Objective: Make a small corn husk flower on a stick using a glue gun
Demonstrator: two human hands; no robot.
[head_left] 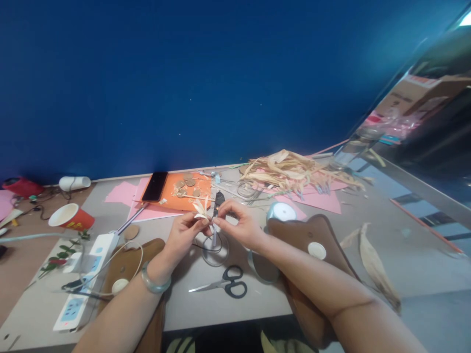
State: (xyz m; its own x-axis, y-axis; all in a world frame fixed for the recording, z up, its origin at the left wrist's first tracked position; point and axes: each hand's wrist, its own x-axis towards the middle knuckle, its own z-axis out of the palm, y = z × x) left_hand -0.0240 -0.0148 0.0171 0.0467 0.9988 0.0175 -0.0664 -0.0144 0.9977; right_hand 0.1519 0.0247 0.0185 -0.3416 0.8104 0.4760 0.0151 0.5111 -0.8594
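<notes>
Between the thumb and fingers of my left hand (186, 233) is a small pale flower made of dried husk (201, 208), its petals pointing up. My right hand (241, 226) meets it at the flower's base, thumb and forefinger pinched together; whatever lies in that pinch is too small to make out. Just behind the fingertips stands a black-handled tool (220, 197). Below them, a clear ring-shaped roll (215, 255) lies on the table. Nearer to me are scissors (233, 283) with black handles, their blades pointing left.
Dried husks (287, 169) are heaped at the back right. A phone (155, 187) rests on orange paper (171, 198) with round brown pieces. Left are a paper cup (79, 219) and a white power strip (73, 306) with cables. Brown pouches (309, 235) lie under my forearms.
</notes>
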